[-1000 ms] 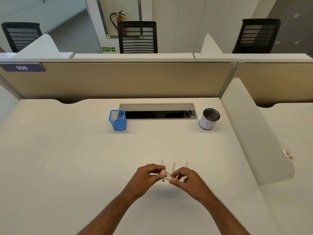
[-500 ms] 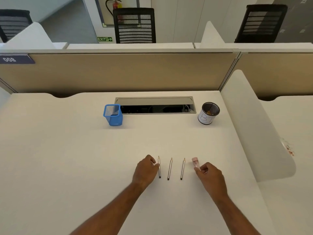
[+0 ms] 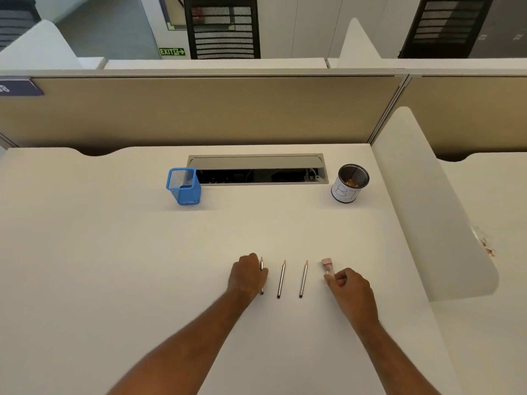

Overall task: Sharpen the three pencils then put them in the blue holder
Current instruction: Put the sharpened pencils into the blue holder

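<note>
Three grey pencils lie side by side on the white desk, tips pointing away: the left pencil point(image 3: 261, 290), the middle pencil point(image 3: 281, 279) and the right pencil point(image 3: 303, 279). My left hand point(image 3: 248, 276) is curled over the left pencil, fingers closed around its upper half, with the pencil still flat on the desk. A small pink and clear sharpener point(image 3: 326, 264) lies right of the pencils; my right hand point(image 3: 350, 289) pinches its near end. The blue mesh holder point(image 3: 184, 186) stands empty at the back left.
A round cup point(image 3: 349, 183) with shavings inside stands at the back right. An open cable tray point(image 3: 256, 169) sits between holder and cup. A white divider panel point(image 3: 427, 209) borders the desk on the right, a beige partition point(image 3: 199, 109) at the back.
A second ago both hands held the sharpener together above the pencils. They have since parted: the right hand carried the sharpener to the right, the left hand came down on the left pencil.
</note>
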Tool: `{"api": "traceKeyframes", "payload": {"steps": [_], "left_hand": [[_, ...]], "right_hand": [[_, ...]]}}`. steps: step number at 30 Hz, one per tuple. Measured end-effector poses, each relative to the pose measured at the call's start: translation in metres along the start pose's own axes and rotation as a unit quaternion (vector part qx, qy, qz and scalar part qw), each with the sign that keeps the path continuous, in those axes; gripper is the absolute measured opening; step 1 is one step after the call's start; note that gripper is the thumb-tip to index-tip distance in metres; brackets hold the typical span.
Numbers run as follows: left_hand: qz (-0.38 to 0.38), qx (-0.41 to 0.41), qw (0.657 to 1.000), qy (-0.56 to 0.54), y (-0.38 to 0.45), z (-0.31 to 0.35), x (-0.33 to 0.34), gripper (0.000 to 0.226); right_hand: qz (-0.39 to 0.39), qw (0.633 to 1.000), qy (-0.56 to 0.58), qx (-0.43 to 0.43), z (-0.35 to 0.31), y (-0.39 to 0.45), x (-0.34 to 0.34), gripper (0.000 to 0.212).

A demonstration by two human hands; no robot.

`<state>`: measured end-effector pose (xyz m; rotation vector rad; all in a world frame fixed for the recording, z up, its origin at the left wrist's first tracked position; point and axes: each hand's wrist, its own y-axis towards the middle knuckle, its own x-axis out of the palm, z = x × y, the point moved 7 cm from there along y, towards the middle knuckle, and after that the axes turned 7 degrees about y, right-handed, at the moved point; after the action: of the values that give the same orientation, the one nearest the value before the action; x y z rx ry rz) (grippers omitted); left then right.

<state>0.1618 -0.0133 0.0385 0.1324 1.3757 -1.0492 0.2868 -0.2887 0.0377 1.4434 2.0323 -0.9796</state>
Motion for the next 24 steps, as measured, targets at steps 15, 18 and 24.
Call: {"api": "traceKeyframes", "payload": {"steps": [15,18,24], "left_hand": [[0.044,-0.069,0.973,-0.215,-0.013,-0.059,-0.05,0.02],[0.085,-0.081,0.961,-0.25,-0.014,-0.086,-0.076,0.018],[0.17,-0.077,0.946,-0.265,0.004,-0.128,-0.153,0.015]], "right_hand": [[0.02,0.983,-0.034,-0.177,-0.052,-0.026,0.012,0.033],[-0.014,0.97,-0.034,-0.242,-0.08,-0.04,0.043,0.032],[-0.106,0.93,-0.096,-0.338,-0.137,-0.068,0.124,0.058]]}}
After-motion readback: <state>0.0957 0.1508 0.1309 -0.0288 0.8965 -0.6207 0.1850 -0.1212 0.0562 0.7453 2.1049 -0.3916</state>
